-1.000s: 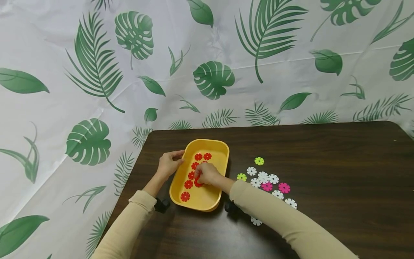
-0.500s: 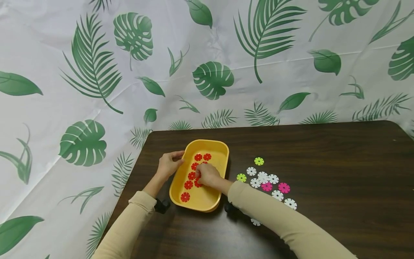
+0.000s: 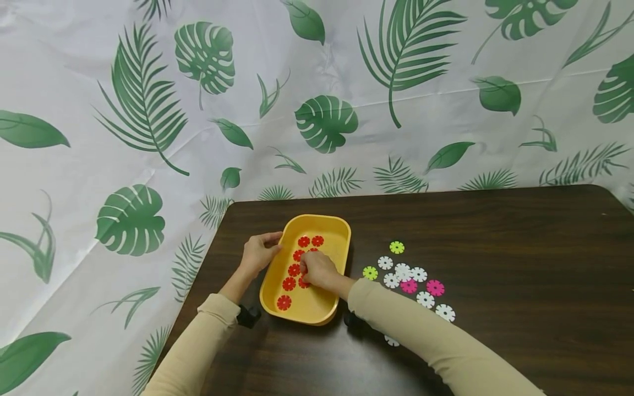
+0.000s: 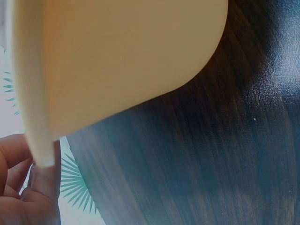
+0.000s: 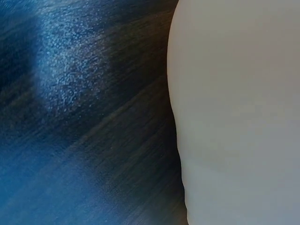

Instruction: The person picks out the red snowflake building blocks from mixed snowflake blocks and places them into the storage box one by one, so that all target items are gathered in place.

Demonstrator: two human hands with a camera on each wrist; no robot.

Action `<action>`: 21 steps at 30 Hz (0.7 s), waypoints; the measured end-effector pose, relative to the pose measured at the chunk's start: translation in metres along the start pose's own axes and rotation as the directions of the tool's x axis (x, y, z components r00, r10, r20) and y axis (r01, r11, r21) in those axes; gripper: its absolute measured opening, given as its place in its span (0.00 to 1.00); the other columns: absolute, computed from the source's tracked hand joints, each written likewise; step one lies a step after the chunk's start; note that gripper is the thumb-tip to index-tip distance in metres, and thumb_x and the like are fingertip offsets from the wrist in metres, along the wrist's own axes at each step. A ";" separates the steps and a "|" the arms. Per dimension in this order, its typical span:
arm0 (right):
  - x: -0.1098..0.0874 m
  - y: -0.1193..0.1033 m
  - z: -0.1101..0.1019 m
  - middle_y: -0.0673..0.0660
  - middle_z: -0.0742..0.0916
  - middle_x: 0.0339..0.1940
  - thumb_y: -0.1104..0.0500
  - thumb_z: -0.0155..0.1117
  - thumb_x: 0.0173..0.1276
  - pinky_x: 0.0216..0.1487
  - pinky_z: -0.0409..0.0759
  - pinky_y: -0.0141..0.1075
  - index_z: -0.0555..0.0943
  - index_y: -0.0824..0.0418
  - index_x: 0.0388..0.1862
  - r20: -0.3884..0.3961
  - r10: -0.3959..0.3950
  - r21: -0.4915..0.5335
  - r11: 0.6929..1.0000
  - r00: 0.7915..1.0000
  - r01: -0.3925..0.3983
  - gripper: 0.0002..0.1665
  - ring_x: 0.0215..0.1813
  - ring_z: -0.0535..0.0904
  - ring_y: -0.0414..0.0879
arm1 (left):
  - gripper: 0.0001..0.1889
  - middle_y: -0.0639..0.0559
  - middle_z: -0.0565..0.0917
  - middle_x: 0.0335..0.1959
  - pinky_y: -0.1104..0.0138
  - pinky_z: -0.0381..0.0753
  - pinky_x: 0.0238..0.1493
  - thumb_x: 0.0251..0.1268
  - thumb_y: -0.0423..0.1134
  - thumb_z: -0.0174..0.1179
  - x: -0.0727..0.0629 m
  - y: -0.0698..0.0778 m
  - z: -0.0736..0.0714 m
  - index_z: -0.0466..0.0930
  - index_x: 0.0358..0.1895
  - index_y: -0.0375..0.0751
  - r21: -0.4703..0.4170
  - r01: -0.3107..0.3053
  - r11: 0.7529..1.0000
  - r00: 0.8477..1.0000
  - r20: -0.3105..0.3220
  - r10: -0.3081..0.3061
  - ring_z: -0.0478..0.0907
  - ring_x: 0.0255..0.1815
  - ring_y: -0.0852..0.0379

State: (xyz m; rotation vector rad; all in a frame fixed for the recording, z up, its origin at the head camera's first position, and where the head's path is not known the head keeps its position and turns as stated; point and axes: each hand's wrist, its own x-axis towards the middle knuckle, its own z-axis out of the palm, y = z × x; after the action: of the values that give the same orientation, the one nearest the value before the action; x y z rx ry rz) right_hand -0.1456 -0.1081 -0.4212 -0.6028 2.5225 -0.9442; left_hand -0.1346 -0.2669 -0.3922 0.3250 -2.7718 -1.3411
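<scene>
A yellow tray (image 3: 317,314) stands at the left of the dark table, with several red notched discs (image 3: 289,284) lying in it. My left hand (image 3: 256,254) grips the tray's left rim; in the left wrist view, the left fingers (image 4: 43,180) close around the edge of the tray (image 4: 126,51). Inside the tray, my right hand (image 3: 322,270) has its fingers curled downward, pinching at a red disc (image 3: 303,283) that it partly covers. Only the tray's pale outer wall (image 5: 239,112) shows in the right wrist view, with the right hand out of sight.
Right of the tray, loose white discs (image 3: 425,300), pink discs (image 3: 435,287) and yellow-green discs (image 3: 397,247) lie scattered on the table (image 3: 520,264). The right sleeve (image 3: 421,330) overlaps a white disc (image 3: 392,340). A leaf-patterned sheet (image 3: 317,66) hangs behind the table.
Both hands stay almost in place, the left at the rim and the right over the red discs. The head view shifts very slightly.
</scene>
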 end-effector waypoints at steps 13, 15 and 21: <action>-0.003 -0.001 -0.013 0.53 0.80 0.24 0.67 0.66 0.59 0.25 0.75 0.27 0.78 0.62 0.26 -0.039 -0.011 0.206 0.978 0.999 0.019 0.05 0.24 0.73 0.42 | 0.19 0.38 0.83 0.47 0.63 0.84 0.43 0.60 0.29 0.61 0.000 0.000 0.001 0.79 0.55 0.35 -0.005 0.018 1.000 1.000 0.012 -0.018 0.81 0.45 0.47; -0.005 -0.001 -0.018 0.54 0.80 0.24 0.67 0.65 0.60 0.23 0.74 0.28 0.79 0.63 0.28 -0.060 -0.018 0.256 0.966 0.998 0.033 0.04 0.22 0.72 0.42 | 0.18 0.38 0.83 0.46 0.63 0.84 0.43 0.60 0.29 0.61 0.000 0.001 0.000 0.79 0.55 0.35 0.000 0.016 1.000 1.000 0.009 -0.016 0.81 0.45 0.47; -0.011 0.001 -0.035 0.55 0.79 0.25 0.65 0.65 0.62 0.28 0.84 0.35 0.79 0.64 0.32 -0.122 -0.004 0.422 0.905 0.992 0.056 0.03 0.26 0.79 0.54 | 0.18 0.38 0.83 0.46 0.63 0.84 0.43 0.61 0.28 0.60 0.000 0.002 -0.001 0.79 0.55 0.35 -0.001 0.019 1.000 1.000 0.004 -0.019 0.81 0.45 0.47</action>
State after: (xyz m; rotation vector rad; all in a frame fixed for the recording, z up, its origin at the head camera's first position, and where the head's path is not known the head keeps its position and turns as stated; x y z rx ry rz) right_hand -0.1534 -0.0834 -0.3951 -0.4577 2.2952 -1.5263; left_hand -0.1347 -0.2661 -0.3903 0.3502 -2.7785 -1.3486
